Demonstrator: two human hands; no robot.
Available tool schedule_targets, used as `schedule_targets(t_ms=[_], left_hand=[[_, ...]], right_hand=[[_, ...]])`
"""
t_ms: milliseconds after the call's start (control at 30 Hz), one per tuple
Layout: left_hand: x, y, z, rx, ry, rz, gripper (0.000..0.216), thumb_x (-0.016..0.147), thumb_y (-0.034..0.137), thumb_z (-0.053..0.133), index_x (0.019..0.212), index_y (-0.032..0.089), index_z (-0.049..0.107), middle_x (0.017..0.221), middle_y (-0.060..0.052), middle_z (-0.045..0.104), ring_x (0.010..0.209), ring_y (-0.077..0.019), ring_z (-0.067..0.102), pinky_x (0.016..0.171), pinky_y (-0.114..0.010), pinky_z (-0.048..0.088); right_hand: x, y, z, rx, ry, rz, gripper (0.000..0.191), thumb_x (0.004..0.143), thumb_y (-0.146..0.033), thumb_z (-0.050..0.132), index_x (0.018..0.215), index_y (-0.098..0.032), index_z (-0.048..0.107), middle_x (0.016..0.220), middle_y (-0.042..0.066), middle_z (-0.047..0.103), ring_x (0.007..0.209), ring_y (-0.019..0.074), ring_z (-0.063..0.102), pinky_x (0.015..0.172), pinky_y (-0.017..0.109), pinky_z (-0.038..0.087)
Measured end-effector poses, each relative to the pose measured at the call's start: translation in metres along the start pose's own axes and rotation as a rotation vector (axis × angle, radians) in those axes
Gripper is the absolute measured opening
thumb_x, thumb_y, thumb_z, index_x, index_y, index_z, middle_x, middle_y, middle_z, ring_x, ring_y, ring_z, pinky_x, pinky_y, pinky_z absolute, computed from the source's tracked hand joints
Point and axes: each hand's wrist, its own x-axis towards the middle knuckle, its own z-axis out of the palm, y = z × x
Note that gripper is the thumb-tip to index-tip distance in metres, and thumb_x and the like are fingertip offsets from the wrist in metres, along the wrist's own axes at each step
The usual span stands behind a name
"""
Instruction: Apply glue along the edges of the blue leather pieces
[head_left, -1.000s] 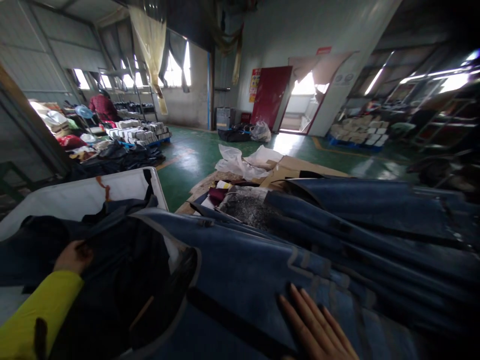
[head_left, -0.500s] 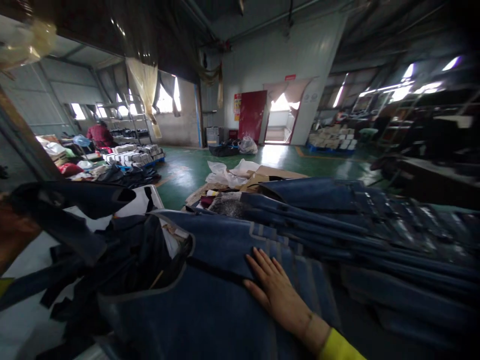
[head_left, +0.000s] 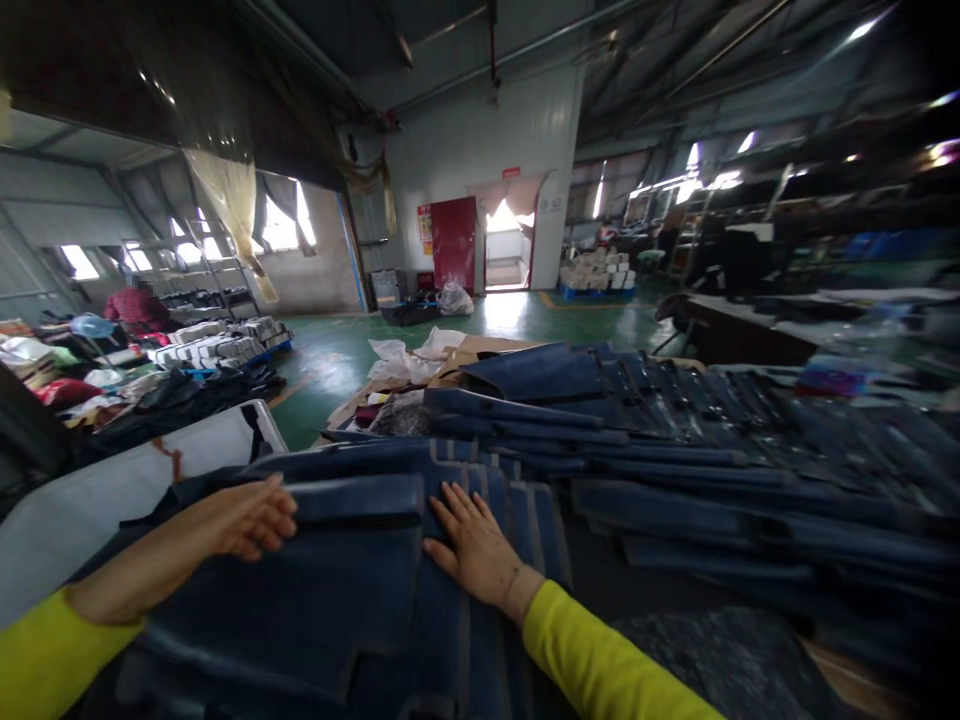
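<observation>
Right hand [head_left: 480, 552] is lying open, left hand [head_left: 251, 518] hanging half-curled, seemingly empty; uneven pressure is risking grey-edged blue panels [head_left: 352, 585] slipping beneath them.

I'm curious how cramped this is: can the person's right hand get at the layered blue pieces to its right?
Probably yes: the right hand rests open on nearer blue pieces, and nothing visible blocks the way to the layered blue pieces.

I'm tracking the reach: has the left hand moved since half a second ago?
Yes, rightward: the left hand was well left of the right end of the white bin; now it is nearly below that end.
</observation>
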Motion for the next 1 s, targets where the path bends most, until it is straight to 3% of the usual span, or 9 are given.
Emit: schedule_targets(t_ms=[133,200,367,433,633,733,833,933,1000], left_hand=[[0.045,0.012,0.026,0.405,-0.008,0.301,0.053,0.070,0.063,0.049,0.106,0.024,0.059,0.113,-0.002,0.061,0.109,-0.0234,0.051,0.097,-0.032,0.037],[0.065,0.015,0.033,0.539,-0.038,0.348,0.055,0.073,0.060,0.045,0.111,0.021,0.057,0.119,-0.003,0.057,0.114,-0.0236,0.047,0.103,-0.032,0.031],[0.089,0.009,0.043,0.629,-0.493,0.265,0.045,0.080,0.042,0.043,0.120,0.024,0.052,0.121,0.000,0.055,0.112,-0.0197,0.049,0.100,-0.029,0.034],[0.094,0.000,0.045,0.651,-0.580,0.278,0.048,0.078,0.035,0.045,0.124,0.023,0.047,0.124,-0.001,0.053,0.113,-0.0194,0.049,0.099,-0.029,0.034],[0.103,-0.017,0.053,0.842,-0.539,0.355,0.066,0.070,0.034,0.055,0.131,0.020,0.037,0.137,-0.009,0.038,0.124,-0.0237,0.037,0.105,-0.034,0.025],[0.105,-0.014,0.059,0.892,-0.527,0.301,0.059,0.068,0.033,0.054,0.125,0.022,0.041,0.113,-0.007,0.057,0.099,-0.0224,0.055,0.088,-0.033,0.041],[0.108,-0.009,0.066,0.954,-0.531,0.316,0.036,0.069,0.033,0.052,0.103,0.022,0.054,0.089,-0.002,0.061,0.079,-0.0200,0.057,0.073,-0.031,0.044],[0.103,-0.004,0.072,0.950,-0.549,0.396,0.019,0.072,0.030,0.050,0.085,0.021,0.061,0.092,-0.002,0.060,0.088,-0.0195,0.055,0.082,-0.030,0.041],[0.092,-0.001,0.068,0.881,-0.502,0.488,0.022,0.077,0.033,0.046,0.090,0.022,0.060,0.101,-0.002,0.058,0.097,-0.0190,0.052,0.091,-0.029,0.037]], right_hand=[[-0.001,0.002,0.001,0.012,0.022,-0.006,0.064,0.088,-0.057,0.026,0.135,-0.017,0.037,0.145,0.012,0.026,0.135,0.0255,0.018,0.109,0.045,0.014],[-0.002,0.003,0.001,0.012,0.030,-0.006,0.064,0.088,-0.058,0.025,0.135,-0.016,0.037,0.145,0.012,0.026,0.135,0.0256,0.018,0.109,0.045,0.014],[-0.002,0.005,0.004,0.017,0.038,-0.015,0.065,0.087,-0.059,0.023,0.135,-0.017,0.036,0.145,0.012,0.026,0.135,0.0252,0.018,0.109,0.045,0.014],[-0.001,0.005,0.005,0.019,0.034,-0.012,0.065,0.087,-0.059,0.024,0.135,-0.017,0.036,0.145,0.012,0.026,0.135,0.0250,0.018,0.109,0.045,0.014],[0.002,0.007,0.009,0.023,0.041,-0.002,0.065,0.087,-0.060,0.025,0.135,-0.018,0.037,0.145,0.012,0.026,0.135,0.0245,0.017,0.109,0.045,0.013],[0.001,0.007,0.009,0.021,0.050,-0.012,0.066,0.087,-0.060,0.024,0.135,-0.017,0.037,0.145,0.012,0.026,0.135,0.0243,0.017,0.109,0.045,0.013],[0.000,0.007,0.009,0.020,0.052,-0.012,0.067,0.086,-0.061,0.024,0.135,-0.017,0.037,0.145,0.012,0.026,0.135,0.0243,0.017,0.109,0.045,0.013],[0.000,0.008,0.011,0.023,0.054,-0.014,0.068,0.086,-0.062,0.023,0.135,-0.017,0.037,0.145,0.013,0.027,0.135,0.0247,0.017,0.109,0.045,0.014],[0.000,0.009,0.012,0.025,0.060,-0.015,0.068,0.086,-0.062,0.024,0.135,-0.017,0.037,0.145,0.013,0.027,0.135,0.0250,0.018,0.109,0.046,0.014]])
